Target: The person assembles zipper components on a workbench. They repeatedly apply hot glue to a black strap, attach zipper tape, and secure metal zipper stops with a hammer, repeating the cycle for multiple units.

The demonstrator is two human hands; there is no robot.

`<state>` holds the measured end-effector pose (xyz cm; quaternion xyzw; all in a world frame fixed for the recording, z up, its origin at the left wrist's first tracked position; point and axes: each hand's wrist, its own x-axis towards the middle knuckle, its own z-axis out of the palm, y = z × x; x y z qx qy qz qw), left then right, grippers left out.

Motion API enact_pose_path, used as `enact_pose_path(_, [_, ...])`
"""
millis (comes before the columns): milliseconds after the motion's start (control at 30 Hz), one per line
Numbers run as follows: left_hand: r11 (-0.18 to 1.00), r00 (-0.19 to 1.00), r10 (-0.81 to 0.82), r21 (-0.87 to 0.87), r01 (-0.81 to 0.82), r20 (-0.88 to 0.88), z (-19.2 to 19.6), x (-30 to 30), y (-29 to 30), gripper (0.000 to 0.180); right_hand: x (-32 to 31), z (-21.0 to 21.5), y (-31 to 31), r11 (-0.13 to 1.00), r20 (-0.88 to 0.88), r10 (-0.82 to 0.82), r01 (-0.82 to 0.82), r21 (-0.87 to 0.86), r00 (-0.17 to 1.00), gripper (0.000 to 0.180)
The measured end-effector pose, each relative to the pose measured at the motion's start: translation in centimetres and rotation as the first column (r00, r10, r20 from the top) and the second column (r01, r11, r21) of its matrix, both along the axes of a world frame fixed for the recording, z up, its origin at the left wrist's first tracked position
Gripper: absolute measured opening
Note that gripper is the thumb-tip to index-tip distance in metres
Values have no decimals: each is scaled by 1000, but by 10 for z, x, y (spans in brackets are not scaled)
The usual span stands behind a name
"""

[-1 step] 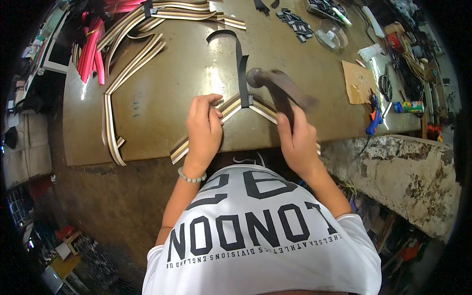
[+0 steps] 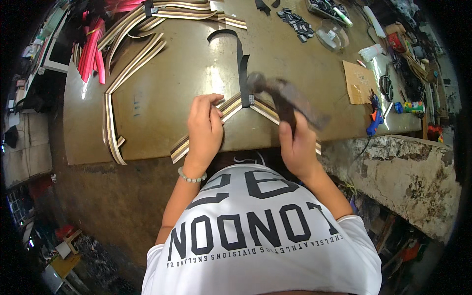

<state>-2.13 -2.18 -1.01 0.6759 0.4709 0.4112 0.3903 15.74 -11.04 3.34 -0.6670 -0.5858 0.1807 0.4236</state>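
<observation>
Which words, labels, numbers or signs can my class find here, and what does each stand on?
White shirt: large black lettering and numerals, legible, not copied out here.
Same shirt: a row of smaller dark lettering, also not copied.
Small dark tag at the bend of the striped strap: too small to read.
Pile of dark tags: too small to read.
Blue marks on the tabletop: too faint to read.

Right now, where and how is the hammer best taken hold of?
Probably the hammer is best gripped by its handle, from the near side, as the right hand holds it: the slim handle points nearward, while the motion-blurred head lies crosswise at its far end.
</observation>
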Motion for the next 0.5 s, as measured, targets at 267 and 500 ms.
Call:
enact_pose_path(267, [981, 913, -86, 124, 147, -398, 14, 4, -5, 28, 37, -9, -4, 947, 340, -192, 265, -183, 921, 42])
enact_pose_path(500, [900, 818, -57, 324, 290, -573, 16, 3, 8, 22, 143, -24, 13, 937, 683, -299, 342, 76, 667, 37])
